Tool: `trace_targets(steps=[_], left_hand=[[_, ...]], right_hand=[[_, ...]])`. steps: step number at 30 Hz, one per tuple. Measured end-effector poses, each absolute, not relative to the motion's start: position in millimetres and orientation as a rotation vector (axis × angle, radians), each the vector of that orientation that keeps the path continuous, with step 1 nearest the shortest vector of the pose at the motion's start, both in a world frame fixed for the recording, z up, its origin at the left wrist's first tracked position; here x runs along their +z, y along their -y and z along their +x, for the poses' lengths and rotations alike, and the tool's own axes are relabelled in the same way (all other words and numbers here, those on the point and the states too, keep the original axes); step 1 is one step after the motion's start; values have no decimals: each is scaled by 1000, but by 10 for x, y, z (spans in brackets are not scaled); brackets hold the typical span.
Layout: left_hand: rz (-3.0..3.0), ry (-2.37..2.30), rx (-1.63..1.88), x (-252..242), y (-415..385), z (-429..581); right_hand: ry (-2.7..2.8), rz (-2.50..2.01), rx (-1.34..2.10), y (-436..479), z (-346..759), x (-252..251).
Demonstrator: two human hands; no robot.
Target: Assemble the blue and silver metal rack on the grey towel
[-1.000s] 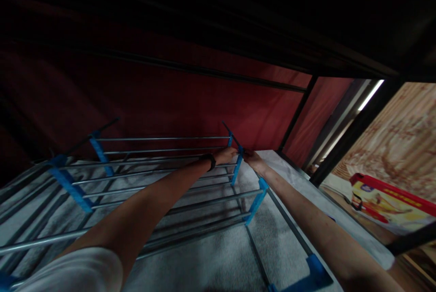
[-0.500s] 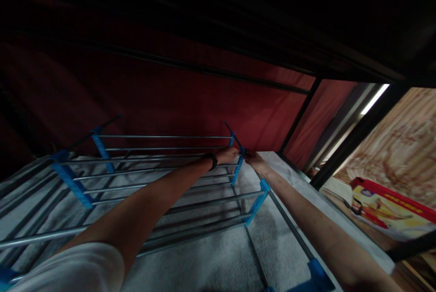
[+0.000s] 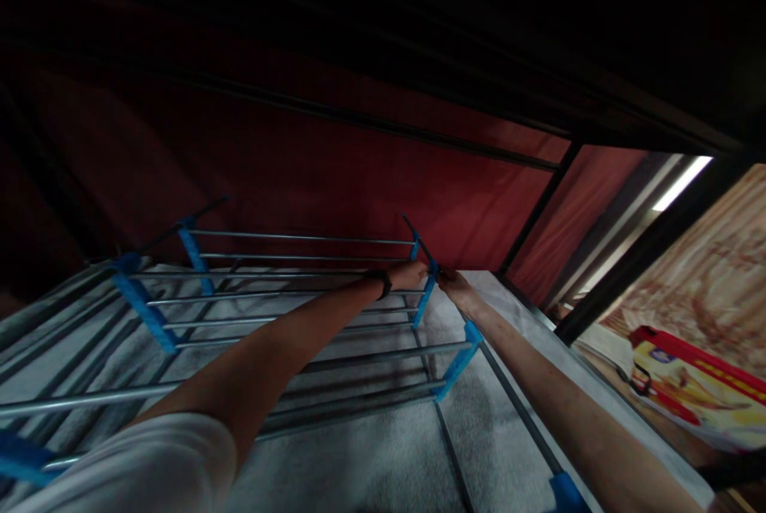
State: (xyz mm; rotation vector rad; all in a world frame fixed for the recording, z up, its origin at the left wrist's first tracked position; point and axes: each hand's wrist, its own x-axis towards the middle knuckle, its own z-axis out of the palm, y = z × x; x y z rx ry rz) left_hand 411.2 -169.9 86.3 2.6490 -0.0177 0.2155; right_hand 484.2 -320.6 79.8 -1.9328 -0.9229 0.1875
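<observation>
A metal rack [image 3: 287,313] with silver bars and blue plastic connectors lies on a grey mattress [image 3: 383,457] under a dark upper bunk. My left hand [image 3: 408,275], with a black band on its wrist, grips the blue end piece [image 3: 428,283] at the rack's far right corner. My right hand [image 3: 455,286] pinches the same corner from the other side, its fingers closed on the dark rod there. Both arms reach far forward.
A red cloth wall [image 3: 311,178] hangs behind the rack. Black bed frame posts [image 3: 640,254] stand at the right. A red and yellow box [image 3: 694,385] lies on the wooden floor beyond the bed edge.
The view has shifted slightly, so the rack and the hands sit a little further right and lower. Both hands keep their hold on the same corner.
</observation>
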Motion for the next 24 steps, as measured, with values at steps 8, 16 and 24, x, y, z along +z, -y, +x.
trace_targets(steps=[8, 16, 24], left_hand=[[2800, -41, 145, 984, 1793, 3933], [2835, -30, 132, 980, 1791, 3922], [2811, -39, 178, 979, 1793, 3870]], right_hand=[[1016, -2045, 142, 3272, 5002, 676], [1048, -2068, 159, 3263, 5005, 707], [1120, -2122, 144, 3270, 5031, 696]])
